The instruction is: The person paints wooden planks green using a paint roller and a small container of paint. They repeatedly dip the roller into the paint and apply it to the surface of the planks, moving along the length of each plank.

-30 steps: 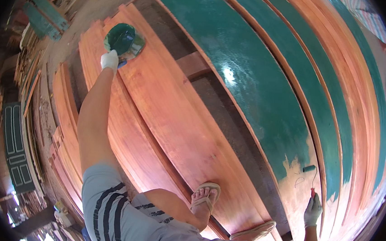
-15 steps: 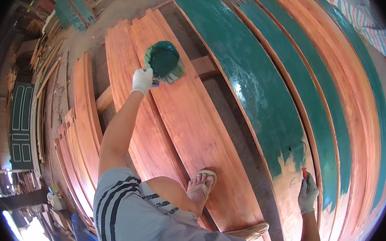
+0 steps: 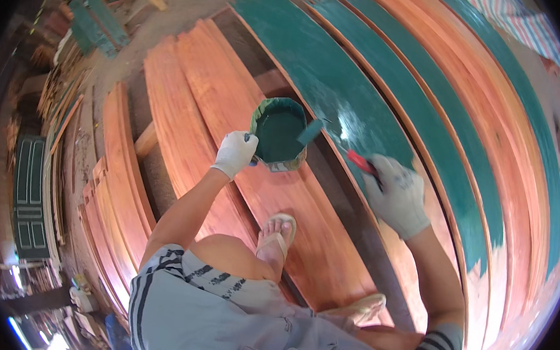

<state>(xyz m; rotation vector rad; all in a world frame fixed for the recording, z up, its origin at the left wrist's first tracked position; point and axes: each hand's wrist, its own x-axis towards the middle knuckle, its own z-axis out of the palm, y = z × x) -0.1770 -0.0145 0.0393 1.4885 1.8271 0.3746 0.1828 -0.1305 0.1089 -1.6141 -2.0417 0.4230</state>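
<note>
My left hand (image 3: 235, 153), in a white glove, grips the side of a paint-smeared bucket (image 3: 286, 165) of dark green paint, held above bare reddish planks. My right hand (image 3: 397, 196), gloved too, is closed around the red handle of a small paint roller (image 3: 360, 161). Its green roller head (image 3: 309, 132) hangs at the bucket's right rim, and I cannot tell whether it touches. Beyond the roller lies a wide plank (image 3: 340, 81) coated in wet, shiny green. Its near end is bare wood, partly hidden by my right hand and arm.
My sandalled foot (image 3: 276, 237) stands on a bare plank (image 3: 314, 243). More planks, some part green (image 3: 416, 120), lie side by side on the right with dark gaps between. A striped sheet (image 3: 522, 26) lies far right. Dark green panelled door (image 3: 29, 198) and timber stand left.
My right hand has lifted the roller off the wide plank's near end and carried it up and left to the bucket. My left hand has brought the bucket nearer and to the right.
</note>
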